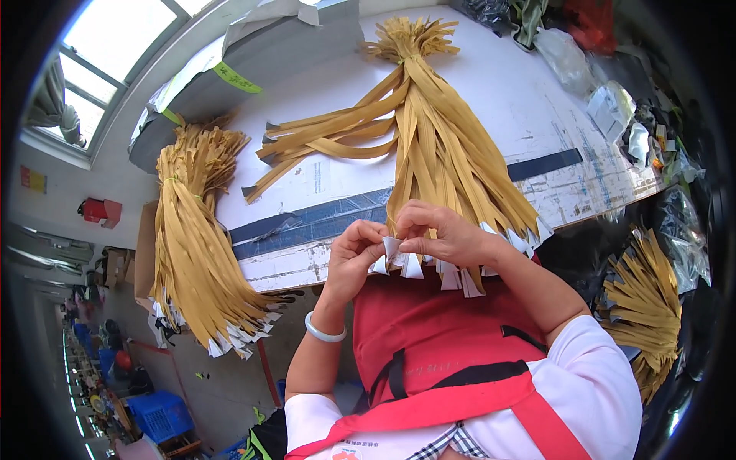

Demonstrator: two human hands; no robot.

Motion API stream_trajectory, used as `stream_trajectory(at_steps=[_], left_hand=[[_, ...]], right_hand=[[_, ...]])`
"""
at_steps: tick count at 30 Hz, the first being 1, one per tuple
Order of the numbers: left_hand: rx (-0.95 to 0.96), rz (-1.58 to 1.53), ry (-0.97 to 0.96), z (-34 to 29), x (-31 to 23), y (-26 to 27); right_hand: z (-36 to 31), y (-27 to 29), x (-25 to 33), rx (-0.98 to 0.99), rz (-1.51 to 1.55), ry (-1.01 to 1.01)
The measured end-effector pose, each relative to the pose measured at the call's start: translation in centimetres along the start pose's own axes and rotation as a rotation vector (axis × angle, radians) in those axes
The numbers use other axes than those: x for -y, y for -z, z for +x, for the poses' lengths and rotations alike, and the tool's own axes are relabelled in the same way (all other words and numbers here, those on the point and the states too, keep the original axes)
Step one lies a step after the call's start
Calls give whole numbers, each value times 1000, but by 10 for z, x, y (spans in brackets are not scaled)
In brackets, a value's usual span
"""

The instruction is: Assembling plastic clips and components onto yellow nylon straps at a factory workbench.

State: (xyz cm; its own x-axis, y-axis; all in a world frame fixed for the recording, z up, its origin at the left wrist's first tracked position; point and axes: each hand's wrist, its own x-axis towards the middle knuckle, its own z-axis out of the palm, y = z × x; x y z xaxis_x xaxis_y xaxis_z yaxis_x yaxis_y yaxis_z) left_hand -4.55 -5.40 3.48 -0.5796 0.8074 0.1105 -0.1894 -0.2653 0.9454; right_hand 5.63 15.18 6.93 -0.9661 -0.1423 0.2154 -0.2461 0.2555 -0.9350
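A large bundle of flat mustard-yellow straps (452, 146) lies across the table, tied near its far end and fanned out toward me. Many near ends carry white tabs. At the table's front edge, my left hand (351, 257) pinches one white tab (390, 247) between thumb and fingers. Close against it on the right, my right hand (448, 236) is also closed in a pinch on the same tab and strap end. The fingers partly cover how the tab sits on the strap. Several straps with dark grey ends (307, 139) spread off to the left.
A second tied strap bundle (188, 222) hangs over the table's left edge. Another bundle (648, 307) is at the right. Grey sheet material (299, 57) stands at the back left; clear plastic bags (566, 61) crowd the far right. Dark tape strips (307, 230) cross the white tabletop (322, 180).
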Motion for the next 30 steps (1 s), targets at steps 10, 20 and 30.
stream_trajectory(at_steps=[10,20,30], left_hand=[[112,30,14,6,-5,0],[-313,187,-102,-4,10,-26],[-160,362,-124,-6,-21,-35]], right_hand=[[1,-2,-16,41,602,-140],[5,-31,-2,-263,-46,-32],[2,-25,-23,-316,-5,3]])
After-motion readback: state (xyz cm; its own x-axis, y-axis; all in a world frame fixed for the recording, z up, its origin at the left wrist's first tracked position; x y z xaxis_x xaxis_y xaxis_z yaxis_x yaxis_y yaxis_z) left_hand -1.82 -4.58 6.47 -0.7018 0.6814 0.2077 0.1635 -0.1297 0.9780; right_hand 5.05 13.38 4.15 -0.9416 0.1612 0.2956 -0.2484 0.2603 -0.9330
